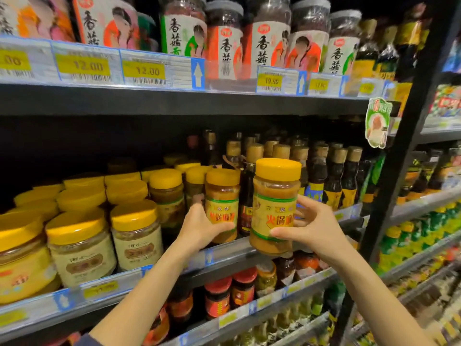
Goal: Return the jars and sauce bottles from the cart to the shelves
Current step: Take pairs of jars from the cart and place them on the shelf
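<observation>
Mid-frame, we are holding two matching jars at the middle shelf. Our left hand is wrapping the left jar low on its label, fingers curled round it, base apparently sitting on the shelf edge. Our right hand is pinching the right jar between thumb in front and fingers behind, and it is hanging just off the shelf lip, tilted slightly.

Both are squat clear cylinders, likely plastic, with broad yellow screw lids, a yellow-green paper label and dense ochre paste inside. We are judging them fairly heavy for their size, rigid, smooth-walled and a bit slippery; the label band is giving the best hold, not the lid.

Dark bottles are standing just behind, at centre right, so we are expecting tight clearance.
</observation>
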The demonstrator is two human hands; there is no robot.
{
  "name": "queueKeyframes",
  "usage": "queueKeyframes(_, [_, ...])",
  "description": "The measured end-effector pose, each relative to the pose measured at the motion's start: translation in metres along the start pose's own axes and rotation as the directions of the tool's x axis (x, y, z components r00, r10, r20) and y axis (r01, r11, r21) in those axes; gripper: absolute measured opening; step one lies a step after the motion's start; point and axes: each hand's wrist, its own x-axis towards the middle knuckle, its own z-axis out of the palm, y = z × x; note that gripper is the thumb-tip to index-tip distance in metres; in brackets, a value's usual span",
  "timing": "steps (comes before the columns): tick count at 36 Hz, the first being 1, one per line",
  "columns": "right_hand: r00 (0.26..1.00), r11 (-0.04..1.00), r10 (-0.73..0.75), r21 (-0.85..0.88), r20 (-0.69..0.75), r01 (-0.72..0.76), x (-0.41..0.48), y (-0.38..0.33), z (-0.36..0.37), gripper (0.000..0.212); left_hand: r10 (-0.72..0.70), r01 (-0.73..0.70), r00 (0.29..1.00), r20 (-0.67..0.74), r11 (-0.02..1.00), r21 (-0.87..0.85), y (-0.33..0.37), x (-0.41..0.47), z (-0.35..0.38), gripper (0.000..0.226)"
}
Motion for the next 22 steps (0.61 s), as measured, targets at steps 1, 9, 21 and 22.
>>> queueKeyframes(1, [1.0,1.0,-0.002,0.008,0.006,0.002,0.002,0.002,0.0,0.06,-0.001,0.001,1.0,0.017,1.0,0.011,-0.001,0.0,0.0,0.061])
queueKeyframes(9, [0.999,0.998,-0.003,0.067,0.036,0.001,0.008,0.013,0.0,0.058,-0.009,-0.003,0.995,0.098,0.993,0.119,-0.011,0.005,-0.001,0.058])
queueKeyframes(21, [0.998,0.993,0.0,0.116,0.06,-0.007,0.005,0.015,0.002,0.063,-0.014,-0.019,0.979,0.202,0.987,0.159,-0.029,0.014,-0.003,0.094])
queueKeyframes(22, [0.998,0.993,0.001,0.119,0.061,-0.008,0.004,0.015,0.002,0.063,-0.009,-0.026,0.979,0.206,0.985,0.168,-0.027,0.014,-0.003,0.092])
